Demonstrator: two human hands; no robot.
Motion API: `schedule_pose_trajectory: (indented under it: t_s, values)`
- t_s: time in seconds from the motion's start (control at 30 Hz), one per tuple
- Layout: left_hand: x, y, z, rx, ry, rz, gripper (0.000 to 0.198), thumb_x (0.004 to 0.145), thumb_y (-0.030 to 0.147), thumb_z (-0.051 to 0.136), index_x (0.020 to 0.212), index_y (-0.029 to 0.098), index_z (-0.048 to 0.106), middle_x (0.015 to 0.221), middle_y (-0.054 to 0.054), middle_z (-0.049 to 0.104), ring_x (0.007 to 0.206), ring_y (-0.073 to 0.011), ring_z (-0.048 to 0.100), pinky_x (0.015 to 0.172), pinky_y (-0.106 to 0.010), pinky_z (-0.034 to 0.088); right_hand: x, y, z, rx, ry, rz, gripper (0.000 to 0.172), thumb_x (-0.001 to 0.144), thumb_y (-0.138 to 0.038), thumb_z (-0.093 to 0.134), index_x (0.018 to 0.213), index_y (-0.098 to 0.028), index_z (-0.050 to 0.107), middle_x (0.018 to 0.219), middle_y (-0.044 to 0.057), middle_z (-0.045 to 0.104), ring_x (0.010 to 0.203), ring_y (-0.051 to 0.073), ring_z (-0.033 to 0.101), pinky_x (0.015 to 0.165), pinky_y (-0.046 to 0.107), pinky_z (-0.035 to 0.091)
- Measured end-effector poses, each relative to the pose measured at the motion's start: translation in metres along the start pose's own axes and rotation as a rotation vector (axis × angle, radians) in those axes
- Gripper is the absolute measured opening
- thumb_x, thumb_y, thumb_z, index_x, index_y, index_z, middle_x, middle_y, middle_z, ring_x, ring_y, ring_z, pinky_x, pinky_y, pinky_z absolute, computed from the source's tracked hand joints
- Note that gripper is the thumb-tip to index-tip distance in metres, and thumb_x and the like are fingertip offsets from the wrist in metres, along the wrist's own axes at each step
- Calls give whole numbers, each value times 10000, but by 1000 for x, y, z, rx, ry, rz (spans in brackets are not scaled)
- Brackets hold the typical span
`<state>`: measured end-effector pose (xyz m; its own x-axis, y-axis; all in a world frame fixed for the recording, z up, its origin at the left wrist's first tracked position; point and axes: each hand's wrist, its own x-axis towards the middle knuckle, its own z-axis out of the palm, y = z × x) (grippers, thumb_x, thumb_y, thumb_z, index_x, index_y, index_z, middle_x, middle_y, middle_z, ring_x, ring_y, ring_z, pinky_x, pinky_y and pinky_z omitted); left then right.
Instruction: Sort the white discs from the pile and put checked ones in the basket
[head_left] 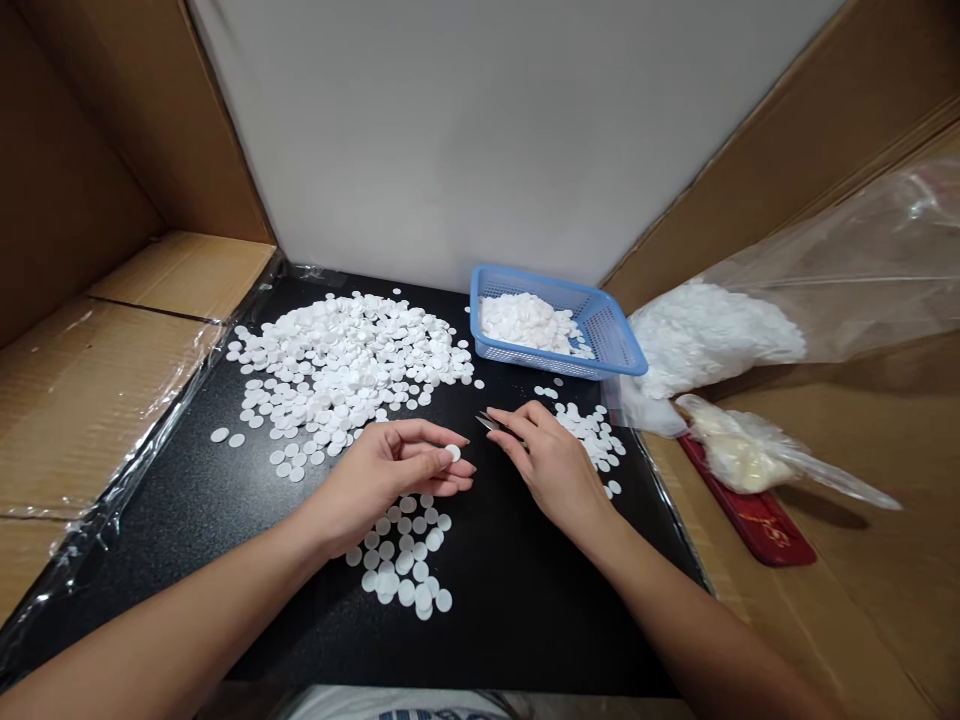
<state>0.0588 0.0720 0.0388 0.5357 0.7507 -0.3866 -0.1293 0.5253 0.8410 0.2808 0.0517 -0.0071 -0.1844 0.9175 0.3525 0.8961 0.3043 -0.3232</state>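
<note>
Between the thumb and fingers of my left hand [401,460] is a small white disc [453,453]. My right hand [551,455] is closed on metal tweezers [487,421], whose two tips point left toward the disc, a short gap away. Most of the tweezers is hidden inside the fingers. Beyond my left hand spreads a large heap of white discs [345,350]. A smaller scatter of discs [405,560] lies below that hand, and another group of discs [592,435] sits just behind my right hand.
A blue plastic basket [622,345] with white discs stands at the back right of the black table [525,630]. Right of it are a clear bag of white pieces [712,335], a small bag of pale stuff [742,455] and a red case [776,535]. Cardboard walls [787,130] flank the table.
</note>
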Motion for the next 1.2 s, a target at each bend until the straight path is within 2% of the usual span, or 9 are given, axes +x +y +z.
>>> schedule_pose_trajectory:
  t_s: [0.13,0.23,0.3,0.5,0.7,0.8,0.93,1.07,1.2]
  values:
    - [0,8,-6,205,55,143,288,779,425,788,811,152,705,770,-59,749,730,-170,704,717,-272,546,2,12,9,-161,-30,40,349,1036,-360,408,1165,-185,680,922,77,583,644,178,585,489,288,465]
    - [-11,15,-15,540,115,262,229,818,393,728,760,172,719,766,-36,701,725,-161,639,678,-255,482,-1,4,4,-182,37,-28,267,1006,-297,478,1116,-157,677,928,109,588,795,245,592,644,370,525]
    - [-23,14,-23,780,57,266,187,836,348,697,752,186,737,789,-34,696,746,-171,626,687,-263,458,-6,-5,0,-70,23,-87,196,988,-224,504,1076,-162,668,941,110,603,858,253,588,735,398,534]
    - [-59,-25,-42,1026,25,240,167,912,250,598,773,193,671,750,-13,671,687,-158,598,620,-244,417,-27,-25,-2,161,-50,-149,246,977,-84,443,960,-197,661,864,68,645,785,210,602,710,365,540]
    - [-68,-46,-48,1201,159,543,207,999,239,487,1026,226,692,1051,-83,653,977,-222,615,824,-335,491,-62,-26,-5,180,-143,-408,362,1038,-196,413,1379,-188,536,1256,105,694,1202,219,618,954,392,526]
    - [-63,-46,-51,1308,6,601,458,974,441,560,1388,247,542,1437,-147,541,1330,-314,495,1089,-479,397,-75,-19,-5,-93,-119,-366,520,1043,-343,416,1527,-158,369,1441,158,565,1370,304,490,1038,521,459]
    - [-52,-46,-49,1414,-247,603,908,805,671,659,1539,233,355,1589,-178,359,1476,-366,313,1210,-564,189,-82,-15,-2,-185,-112,-419,603,1026,-402,433,1556,-137,315,1505,165,490,1416,313,431,1075,530,430]
    - [-46,-50,-41,1402,-360,635,891,788,641,703,1514,215,412,1587,-203,335,1478,-382,299,1209,-567,189,-68,-14,4,-148,-45,-395,477,1033,-274,415,1500,-182,423,1444,135,567,1369,307,485,1046,537,459]
    - [-48,-51,-33,1414,-377,648,701,855,476,701,1461,191,493,1571,-204,369,1461,-375,341,1208,-540,222,-24,-23,17,35,15,-356,320,1006,-190,464,1283,-176,621,1287,148,651,1205,281,595,966,476,536]
